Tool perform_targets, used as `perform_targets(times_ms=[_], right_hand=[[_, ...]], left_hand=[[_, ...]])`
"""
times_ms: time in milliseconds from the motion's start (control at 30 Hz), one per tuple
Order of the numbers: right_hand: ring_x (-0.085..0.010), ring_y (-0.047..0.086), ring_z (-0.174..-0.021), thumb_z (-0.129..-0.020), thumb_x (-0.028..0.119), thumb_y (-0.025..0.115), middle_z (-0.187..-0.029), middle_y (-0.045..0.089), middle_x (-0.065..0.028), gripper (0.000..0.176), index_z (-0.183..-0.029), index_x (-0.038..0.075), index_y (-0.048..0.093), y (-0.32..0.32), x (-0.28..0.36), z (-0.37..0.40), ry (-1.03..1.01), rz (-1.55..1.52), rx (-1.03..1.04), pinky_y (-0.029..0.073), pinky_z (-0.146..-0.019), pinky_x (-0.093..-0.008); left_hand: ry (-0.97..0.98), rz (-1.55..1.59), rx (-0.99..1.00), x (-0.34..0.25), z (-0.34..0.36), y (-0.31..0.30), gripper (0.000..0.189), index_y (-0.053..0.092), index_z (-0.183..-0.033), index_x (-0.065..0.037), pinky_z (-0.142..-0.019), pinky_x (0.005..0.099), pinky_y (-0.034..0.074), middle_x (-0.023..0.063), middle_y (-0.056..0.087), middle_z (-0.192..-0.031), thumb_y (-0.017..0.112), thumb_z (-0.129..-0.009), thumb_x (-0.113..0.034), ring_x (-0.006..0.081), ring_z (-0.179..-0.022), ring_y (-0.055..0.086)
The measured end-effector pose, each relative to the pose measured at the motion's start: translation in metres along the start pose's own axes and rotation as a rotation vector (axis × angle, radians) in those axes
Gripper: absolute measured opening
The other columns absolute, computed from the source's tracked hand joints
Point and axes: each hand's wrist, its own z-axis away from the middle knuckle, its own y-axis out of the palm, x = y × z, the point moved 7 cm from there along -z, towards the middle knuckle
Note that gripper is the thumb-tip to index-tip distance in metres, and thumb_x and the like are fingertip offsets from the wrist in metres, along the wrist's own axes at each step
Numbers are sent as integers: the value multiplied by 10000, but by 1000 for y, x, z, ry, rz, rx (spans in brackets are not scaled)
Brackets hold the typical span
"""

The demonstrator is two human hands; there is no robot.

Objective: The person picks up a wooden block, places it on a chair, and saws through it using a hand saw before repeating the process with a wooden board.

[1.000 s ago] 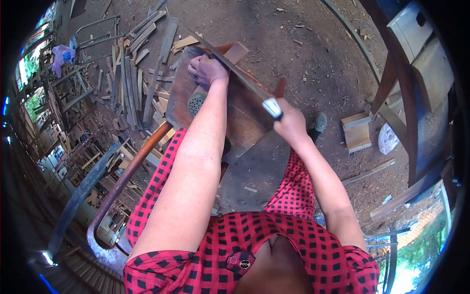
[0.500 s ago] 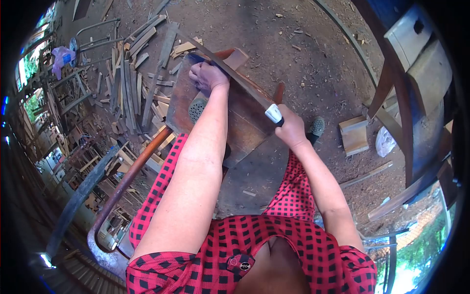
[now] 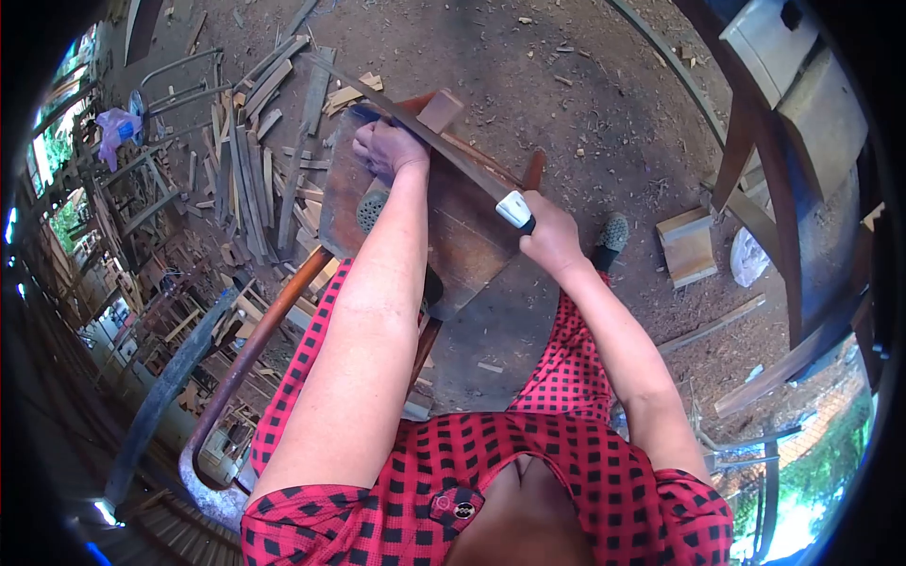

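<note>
My right hand is closed round the white and black handle of a handsaw. The long saw blade slants up and left, away from me, passing close by my left hand. That hand is closed, fingers curled, pressing at the near side of a reddish-brown piece of wood; its fingertips are partly hidden. The blade crosses between the hand and the wood's far end. Below lies a worn wooden stool top. My perforated grey shoe rests on it beside my left forearm.
Piles of wood offcuts cover the ground at left. A curved metal and wood bar stands near my left leg. My other shoe is on the dirt. At right are a small wooden block, a plastic bag and leaning boards.
The saw and my right hand have moved up and left, away from my body. My left hand stays at the wood, and the whole view has shifted slightly.
</note>
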Motion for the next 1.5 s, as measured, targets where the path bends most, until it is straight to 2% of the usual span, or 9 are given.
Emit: perform_targets(times_ms=[233,467,533,733,967,1100,1167,1267,1500], right_hand=[[-360,637,-900,-652,-6,604,-936,652,-168,459,-1101,82,572,-42,-41,153,110,-4,-63,517,-746,-441],[-410,619,-897,-657,73,616,-949,639,-201,470,-1122,69,546,2,-2,3,-10,-12,-4,505,-759,-487],[-403,619,-903,-652,72,618,-954,640,-196,474,-1121,69,547,-4,-2,17,31,-4,-2,506,-759,-485],[-349,634,-936,-610,-19,627,-953,648,-157,492,-1093,59,574,-47,-61,164,140,9,-53,522,-778,-433],[-394,621,-895,-654,91,624,-968,644,-182,423,-1071,56,564,-2,-20,10,9,24,-7,506,-762,-470],[-391,623,-912,-653,99,630,-986,648,-184,430,-1077,58,569,-9,-11,33,88,43,55,508,-779,-466],[-374,630,-932,-653,66,633,-991,652,-179,429,-1079,66,578,-22,-44,99,53,-4,-87,516,-788,-447],[-347,635,-930,-629,0,633,-963,649,-160,447,-1066,80,582,-46,-59,157,164,7,-6,520,-776,-423],[-410,609,-880,-666,80,604,-912,632,-208,417,-1076,73,533,-2,-6,3,8,16,11,493,-747,-496]], left_hand=[[19,-59,34,-1,0,-1,299,689,-949,-138,-929,422,391,28,508,-1167,547,-865,-387,244,-1178,398],[-7,-6,39,-9,8,-12,310,691,-950,-131,-931,425,392,30,514,-1162,544,-863,-390,242,-1185,394],[-109,74,7,-5,9,-12,313,689,-938,-124,-930,414,395,32,517,-1158,543,-863,-390,243,-1175,398],[-85,32,4,0,4,-7,337,674,-904,-110,-924,403,396,38,520,-1159,530,-872,-414,251,-1164,409],[25,-13,5,-5,0,1,353,671,-893,-100,-931,410,390,60,517,-1168,526,-867,-420,258,-1167,413],[-4,-5,21,1,4,0,343,685,-899,-105,-938,420,386,61,520,-1161,531,-866,-410,261,-1172,412],[-7,-34,17,-10,4,-8,335,690,-898,-110,-937,420,386,58,522,-1157,533,-864,-405,262,-1171,412],[-100,44,33,0,7,-11,310,697,-895,-118,-929,422,387,51,526,-1152,542,-860,-385,260,-1172,410],[-67,76,2,5,1,-1,278,694,-890,-126,-923,429,384,42,519,-1150,545,-863,-359,258,-1157,413]])
